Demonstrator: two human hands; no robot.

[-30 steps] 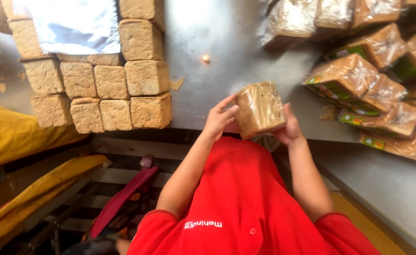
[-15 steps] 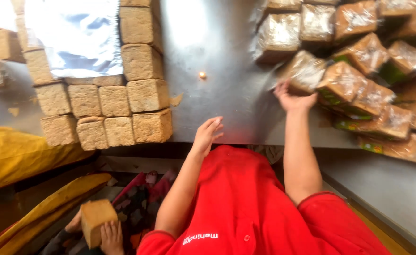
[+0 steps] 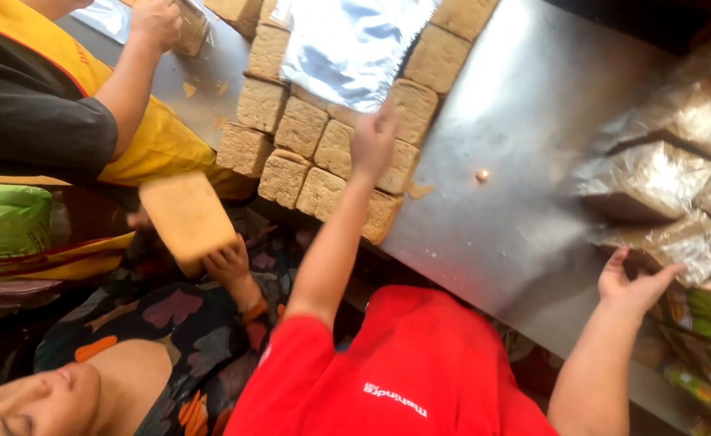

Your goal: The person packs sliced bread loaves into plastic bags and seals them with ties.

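The left hand [image 3: 374,139] is extended over the block of unwrapped bread loaves [image 3: 321,145] stacked at the near edge of the steel counter [image 3: 501,218]; its fingers are spread and rest on or just above the loaf tops, and whether they are closed on anything cannot be determined, since only the back of the hand shows. The loaves lie with cut ends facing the near edge and long axes running away across the counter. A sheet of silver foil [image 3: 347,48] covers the upper loaves just beyond the fingertips. The right hand [image 3: 634,282] is open, palm up, fingers splayed, holding nothing, just beside a clear-bagged loaf [image 3: 678,242] at the right end of the counter. More bagged loaves [image 3: 654,178] are piled beyond it; their long axes run roughly left to right, and the pile is cut off by the right frame edge. A small crumb [image 3: 481,174] lies on the bare steel between the two groups. The person's red shirt [image 3: 404,371] hides the near counter edge below the arms. To the left, a co-worker in a floral garment holds a single unwrapped loaf [image 3: 188,218] below counter level, one hand [image 3: 228,262] under it. Another co-worker in a yellow apron [image 3: 150,141] has a hand [image 3: 155,20] on a loaf at the far left corner; that loaf is mostly hidden.
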